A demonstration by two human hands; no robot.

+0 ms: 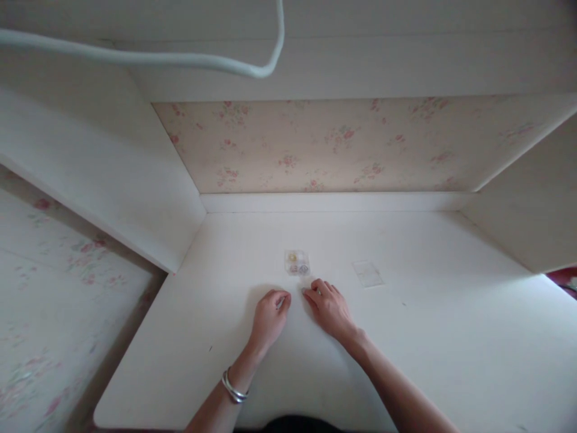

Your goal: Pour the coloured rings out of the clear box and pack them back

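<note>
A small clear compartment box [288, 263] rests on the white desk, just beyond my hands. Inside it are a gold-coloured round piece [293, 257], a reddish one [294, 269] and a dark grey one [303, 269]. My left hand [270, 314] is curled with thumb and forefinger pinched together, nearer to me than the box. Close to the box's near right corner, my right hand [330, 308] also has its fingers pinched. Whatever either pinch holds is too small to make out. A flat transparent lid-like piece [368, 274] lies right of the box, apart from both hands.
The white desk [433, 349] has a raised back edge, with floral wallpaper [315, 144] behind. White panels stand at the left [108, 162] and right [532, 198]. A white cable [148, 58] hangs across the upper left. Tiny dark specks dot the desk.
</note>
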